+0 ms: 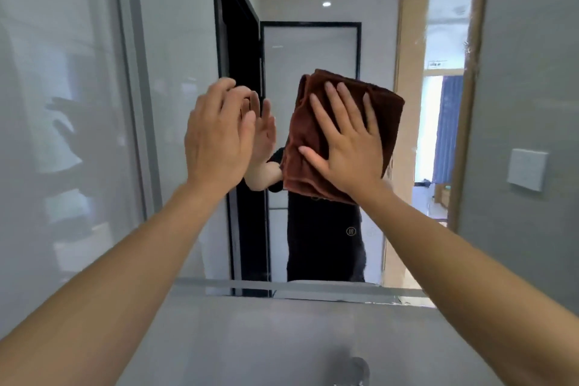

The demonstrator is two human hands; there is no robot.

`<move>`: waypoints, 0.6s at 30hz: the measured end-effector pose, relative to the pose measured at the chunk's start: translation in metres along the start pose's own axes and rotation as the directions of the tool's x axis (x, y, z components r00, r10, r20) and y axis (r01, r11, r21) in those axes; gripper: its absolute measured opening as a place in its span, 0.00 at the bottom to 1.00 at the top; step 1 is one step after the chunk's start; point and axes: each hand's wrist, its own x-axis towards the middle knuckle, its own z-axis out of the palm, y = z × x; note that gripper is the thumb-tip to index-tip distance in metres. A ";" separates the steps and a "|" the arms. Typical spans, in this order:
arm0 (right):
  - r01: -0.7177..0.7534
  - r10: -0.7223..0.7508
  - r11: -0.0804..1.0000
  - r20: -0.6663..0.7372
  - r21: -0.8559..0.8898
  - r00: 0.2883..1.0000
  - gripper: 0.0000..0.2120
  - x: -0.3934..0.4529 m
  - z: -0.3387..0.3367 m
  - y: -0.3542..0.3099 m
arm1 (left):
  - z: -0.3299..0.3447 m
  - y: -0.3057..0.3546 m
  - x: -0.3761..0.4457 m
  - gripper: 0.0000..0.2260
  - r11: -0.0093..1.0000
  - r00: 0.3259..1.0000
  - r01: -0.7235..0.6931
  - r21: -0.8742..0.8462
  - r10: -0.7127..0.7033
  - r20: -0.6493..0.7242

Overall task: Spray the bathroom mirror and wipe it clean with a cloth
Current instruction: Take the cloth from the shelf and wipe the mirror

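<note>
1. One brown cloth (316,147), folded into a thick pad, lay flat against the mirror (313,50) near the middle of the glass, and its reflection was hidden behind it.
2. The right hand (347,147) pressed on the cloth with its palm and straight, spread fingers; the thumb pointed left across the lower part of the fabric.
3. The left hand (219,138) was raised just beside the cloth, to its left, with the fingers relaxed and slightly bent, holding nothing. Its reflection met it in the glass, but whether the fingertips touched the mirror could not be told.
4. Both bare forearms reached up from the bottom corners of the view.
5. The mirror showed a person in dark clothes, a black-framed door (238,41) and a doorway (438,122) with a blue curtain beyond it.
6. A white wall switch (527,173) sat on the grey wall to the right of the mirror.
7. Below the mirror's lower edge a dark, blurred fitting (357,368) showed at the bottom of the view.
</note>
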 end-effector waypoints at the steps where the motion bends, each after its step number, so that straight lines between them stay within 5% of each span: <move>1: -0.036 0.037 0.999 -0.010 0.015 0.999 0.37 -0.008 0.003 -0.006 | 0.002 0.006 0.005 0.13 1.000 1.000 0.003 -0.011 -0.003 -0.019; 5: -0.109 0.111 0.988 -0.006 0.106 0.994 0.36 -0.074 0.021 -0.028 | 0.024 0.031 -0.018 0.14 0.998 0.998 -0.045 -0.034 0.046 0.031; 13: -0.007 0.000 0.996 0.076 0.090 0.997 0.36 -0.247 0.058 -0.014 | 0.067 0.076 -0.105 0.15 0.964 0.933 -0.242 -0.105 0.262 0.247; 18: 0.063 -0.073 0.994 0.106 0.095 0.992 0.34 -0.261 0.052 0.026 | 0.083 0.099 -0.106 0.17 0.927 0.886 -0.343 -0.151 0.373 0.277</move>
